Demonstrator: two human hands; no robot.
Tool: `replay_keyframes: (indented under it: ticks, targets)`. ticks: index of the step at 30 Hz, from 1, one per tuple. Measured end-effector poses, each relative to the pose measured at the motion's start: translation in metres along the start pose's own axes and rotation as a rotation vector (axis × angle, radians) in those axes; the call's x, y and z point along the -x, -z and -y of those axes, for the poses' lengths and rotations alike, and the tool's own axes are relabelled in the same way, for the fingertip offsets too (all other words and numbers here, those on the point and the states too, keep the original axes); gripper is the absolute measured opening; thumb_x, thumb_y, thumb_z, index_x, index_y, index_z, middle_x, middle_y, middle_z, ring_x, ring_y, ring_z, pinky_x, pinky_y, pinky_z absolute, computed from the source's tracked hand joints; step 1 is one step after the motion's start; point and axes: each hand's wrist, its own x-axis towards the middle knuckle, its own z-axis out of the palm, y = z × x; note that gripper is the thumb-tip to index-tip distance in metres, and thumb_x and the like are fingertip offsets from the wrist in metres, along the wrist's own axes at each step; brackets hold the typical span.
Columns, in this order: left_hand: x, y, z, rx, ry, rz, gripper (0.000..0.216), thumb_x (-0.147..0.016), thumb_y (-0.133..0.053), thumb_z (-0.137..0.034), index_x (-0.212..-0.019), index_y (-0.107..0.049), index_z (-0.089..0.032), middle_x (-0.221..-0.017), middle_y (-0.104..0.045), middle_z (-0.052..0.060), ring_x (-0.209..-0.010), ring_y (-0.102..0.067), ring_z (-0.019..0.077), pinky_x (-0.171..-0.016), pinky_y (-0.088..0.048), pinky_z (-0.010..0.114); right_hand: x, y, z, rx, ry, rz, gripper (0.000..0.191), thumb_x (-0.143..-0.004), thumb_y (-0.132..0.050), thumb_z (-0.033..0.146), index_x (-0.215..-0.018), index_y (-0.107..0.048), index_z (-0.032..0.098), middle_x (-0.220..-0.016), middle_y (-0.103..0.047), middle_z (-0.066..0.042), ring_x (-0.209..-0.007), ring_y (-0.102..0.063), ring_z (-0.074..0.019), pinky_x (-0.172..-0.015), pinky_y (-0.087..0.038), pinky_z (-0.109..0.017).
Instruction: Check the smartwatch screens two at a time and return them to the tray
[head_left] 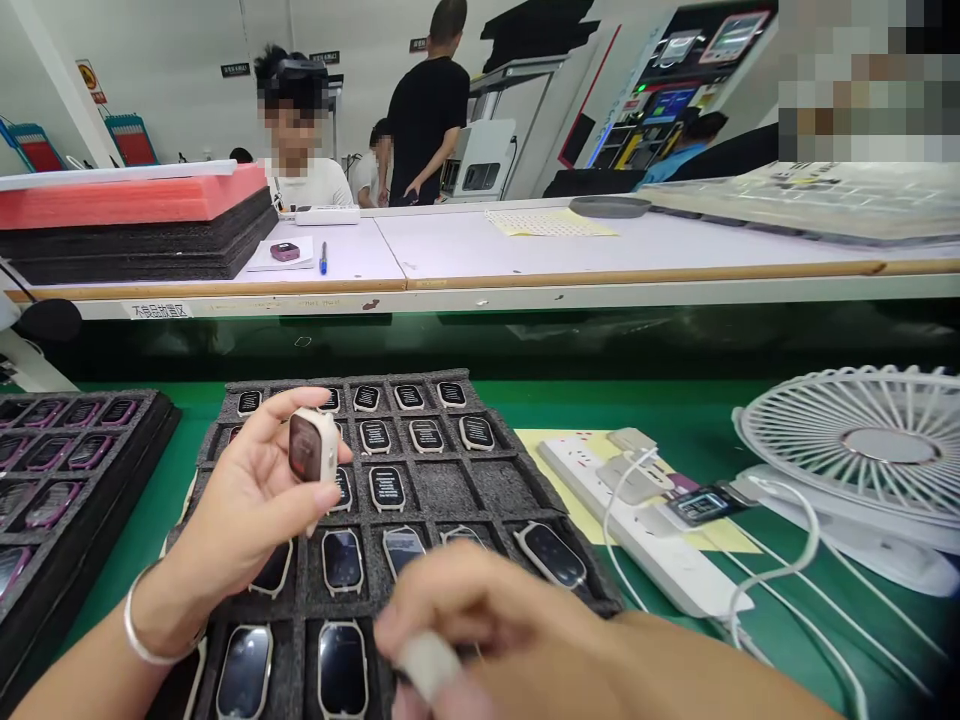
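The left hand (262,485) pinches a watch (315,447) by its edges; a slip could drop it onto the tray (442,487) below. Nearer, right, the blurred right hand (487,610) grips a pale object (429,662); sweeping low could jostle the tray.

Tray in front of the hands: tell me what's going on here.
The left hand holds a watch between thumb and fingers above the tray, where more watches lie. The right hand, blurred, holds a pale thing that I cannot make out. Purple watches sit to the left; a power strip and a fan stand right.
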Motion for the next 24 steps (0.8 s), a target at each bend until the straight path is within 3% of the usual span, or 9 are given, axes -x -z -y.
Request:
replay_keyframes:
  ticks: [2,3,5,7,10,15,20,24]
  targets:
    - [-0.012,0.005,0.013,-0.097,0.013,-0.078,0.052,-0.072,-0.079,-0.018,-0.119,-0.058,-0.026,-0.091,-0.065,0.000,-0.068,-0.057,0.0077,-0.053,-0.046,0.013,-0.014,0.012,-0.011,-0.032,0.087,-0.098,0.043,-0.093,-0.062,0.028,-0.136,-0.054,0.034,-0.132,-0.059,-0.008,-0.112,-0.065,-0.0179,-0.097,-0.051,-0.034]
    - [-0.017,0.007,0.020,-0.133,0.020,-0.108,0.052,-0.072,-0.078,-0.017,-0.118,-0.056,-0.024,-0.093,-0.065,0.001,-0.072,-0.059,0.0087,-0.055,-0.047,0.014,-0.022,0.019,-0.018,-0.092,0.113,-0.220,0.048,-0.094,-0.062,0.029,-0.139,-0.049,0.033,-0.131,-0.059,-0.009,-0.106,-0.067,-0.0174,-0.096,-0.052,-0.037]
    - [-0.026,0.010,0.031,-0.194,0.036,-0.143,0.052,-0.071,-0.078,-0.018,-0.117,-0.055,-0.021,-0.093,-0.066,0.002,-0.074,-0.060,0.0099,-0.053,-0.045,0.014,-0.037,0.034,-0.034,-0.240,0.118,-0.386,0.052,-0.090,-0.067,0.030,-0.139,-0.049,0.029,-0.122,-0.064,-0.009,-0.098,-0.070,-0.0175,-0.092,-0.054,-0.038]
    - [-0.033,0.013,0.039,-0.237,0.056,-0.153,0.054,-0.069,-0.078,-0.020,-0.117,-0.053,-0.020,-0.094,-0.066,0.002,-0.069,-0.059,0.0095,-0.049,-0.044,0.015,-0.049,0.049,-0.050,-0.367,0.025,-0.458,0.055,-0.086,-0.072,0.028,-0.136,-0.050,0.027,-0.112,-0.069,-0.006,-0.091,-0.072,-0.0162,-0.087,-0.056,-0.034]
    - [-0.038,0.016,0.048,-0.256,0.095,-0.149,0.058,-0.067,-0.077,-0.021,-0.118,-0.050,-0.020,-0.096,-0.066,0.002,-0.059,-0.057,0.0071,-0.049,-0.048,0.018,-0.059,0.063,-0.064,-0.465,-0.066,-0.494,0.056,-0.082,-0.076,0.026,-0.132,-0.051,0.024,-0.104,-0.072,-0.004,-0.084,-0.074,-0.0153,-0.083,-0.057,-0.029]
    - [-0.039,0.020,0.053,-0.245,0.120,-0.141,0.061,-0.068,-0.077,-0.025,-0.120,-0.046,-0.018,-0.091,-0.068,0.002,-0.056,-0.063,0.0087,-0.057,-0.055,0.025,-0.061,0.064,-0.066,-0.538,-0.117,-0.516,0.054,-0.079,-0.077,0.020,-0.126,-0.051,0.020,-0.108,-0.074,-0.008,-0.089,-0.075,-0.0185,-0.088,-0.055,-0.032]
    - [-0.037,0.021,0.056,-0.271,0.151,-0.163,0.063,-0.067,-0.078,-0.022,-0.121,-0.047,-0.017,-0.091,-0.068,0.002,-0.049,-0.058,0.0055,-0.049,-0.048,0.021,-0.063,0.065,-0.063,-0.595,-0.165,-0.572,0.028,-0.092,-0.059,0.022,-0.119,-0.052,0.018,-0.102,-0.075,-0.013,-0.087,-0.076,-0.0214,-0.088,-0.054,-0.036]
    - [-0.035,0.018,0.054,-0.156,0.214,-0.159,0.067,-0.068,-0.078,-0.021,-0.127,-0.046,-0.017,-0.090,-0.068,0.002,-0.060,-0.064,0.0089,-0.057,-0.050,0.021,-0.064,0.068,-0.063,-0.612,-0.226,-0.602,0.019,-0.101,-0.042,0.027,-0.112,-0.055,0.018,-0.097,-0.076,-0.012,-0.079,-0.076,-0.0207,-0.081,-0.056,-0.035]
